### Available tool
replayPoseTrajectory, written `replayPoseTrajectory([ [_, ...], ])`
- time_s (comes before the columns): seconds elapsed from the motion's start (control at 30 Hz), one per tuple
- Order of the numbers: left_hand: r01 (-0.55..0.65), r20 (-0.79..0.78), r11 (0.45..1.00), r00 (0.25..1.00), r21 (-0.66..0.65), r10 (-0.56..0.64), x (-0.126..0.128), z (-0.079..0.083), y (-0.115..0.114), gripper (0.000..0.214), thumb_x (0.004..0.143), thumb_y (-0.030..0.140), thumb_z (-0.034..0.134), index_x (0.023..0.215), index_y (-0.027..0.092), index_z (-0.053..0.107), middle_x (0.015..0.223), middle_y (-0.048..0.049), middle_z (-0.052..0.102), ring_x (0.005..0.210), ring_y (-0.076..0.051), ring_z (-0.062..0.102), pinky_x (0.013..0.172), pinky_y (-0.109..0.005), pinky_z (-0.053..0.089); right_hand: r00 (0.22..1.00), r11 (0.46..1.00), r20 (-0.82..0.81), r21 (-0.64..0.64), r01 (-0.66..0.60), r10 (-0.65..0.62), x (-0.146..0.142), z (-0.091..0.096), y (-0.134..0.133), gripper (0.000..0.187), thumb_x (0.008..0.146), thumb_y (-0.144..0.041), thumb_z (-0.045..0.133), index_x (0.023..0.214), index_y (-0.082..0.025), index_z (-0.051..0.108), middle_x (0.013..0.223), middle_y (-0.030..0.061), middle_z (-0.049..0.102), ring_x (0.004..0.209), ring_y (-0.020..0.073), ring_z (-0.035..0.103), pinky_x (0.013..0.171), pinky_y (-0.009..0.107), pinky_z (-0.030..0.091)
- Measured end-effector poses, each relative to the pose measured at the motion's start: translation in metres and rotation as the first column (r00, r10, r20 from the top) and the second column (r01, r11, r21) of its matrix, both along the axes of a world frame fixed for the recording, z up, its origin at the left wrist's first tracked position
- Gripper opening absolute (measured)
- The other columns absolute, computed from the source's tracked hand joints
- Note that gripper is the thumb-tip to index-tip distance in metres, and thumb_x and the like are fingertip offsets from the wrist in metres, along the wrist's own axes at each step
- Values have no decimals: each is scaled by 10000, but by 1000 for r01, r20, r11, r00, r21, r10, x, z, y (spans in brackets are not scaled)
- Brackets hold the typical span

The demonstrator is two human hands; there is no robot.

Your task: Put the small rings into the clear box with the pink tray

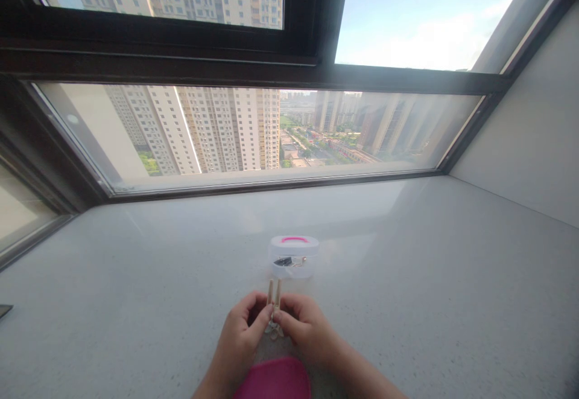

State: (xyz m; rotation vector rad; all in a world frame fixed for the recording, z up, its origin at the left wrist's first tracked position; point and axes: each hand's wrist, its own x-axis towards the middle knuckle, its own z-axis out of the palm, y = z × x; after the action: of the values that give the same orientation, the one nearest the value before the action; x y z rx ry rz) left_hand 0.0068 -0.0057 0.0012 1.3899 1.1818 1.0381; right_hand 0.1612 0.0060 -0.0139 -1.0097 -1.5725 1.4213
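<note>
My left hand [246, 326] is closed, thumb against forefinger, on a slim beige strip [270, 291] that points up and away from me. Close beside it, my right hand [302, 325] pinches a second beige strip [278, 290], nearly parallel to the first. Small pale pieces with a ring-like shape [274, 334] show just below the thumbs; whether they join the strips I cannot tell. Just beyond the fingertips stands a translucent white box [294, 271] with a pink handle [294, 239] on its lid. Dark and pale small items [284, 261] show through its front.
A pink rounded thing [275, 381] lies between my forearms at the bottom edge. The speckled pale sill [136, 278] runs up to a dark window frame [271, 186]. At the far left edge is the corner of a dark flat object [4, 311]. A wall [538, 121] bounds the right.
</note>
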Motion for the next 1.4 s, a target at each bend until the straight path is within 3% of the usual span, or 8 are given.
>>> replayPoseTrajectory([
  [0.43,16,12,1000,1000,8,-16,-1,-2,0,238,845,338,573,894,142,699,712,-29,650,740,-201,601,654,-243,451,1000,1000,-6,14,-9,9,0,2,0,279,833,-363,565,708,-118,611,585,-34,418,572,104,356,528,221,283],
  [1.13,19,35,1000,999,0,-19,-1,-2,-1,237,843,344,582,890,139,690,718,-24,634,734,-192,575,659,-248,442,1000,1000,-18,4,-15,15,0,2,0,261,808,-330,556,633,-139,523,574,-32,416,566,103,350,514,226,260],
  [1.4,-17,37,1000,999,-14,17,1,-4,0,238,831,363,596,846,141,680,685,-12,622,647,-158,532,589,-224,417,1000,1000,-15,-15,-18,18,0,0,0,278,811,-363,557,649,-139,529,572,-29,424,557,105,353,509,229,259],
])
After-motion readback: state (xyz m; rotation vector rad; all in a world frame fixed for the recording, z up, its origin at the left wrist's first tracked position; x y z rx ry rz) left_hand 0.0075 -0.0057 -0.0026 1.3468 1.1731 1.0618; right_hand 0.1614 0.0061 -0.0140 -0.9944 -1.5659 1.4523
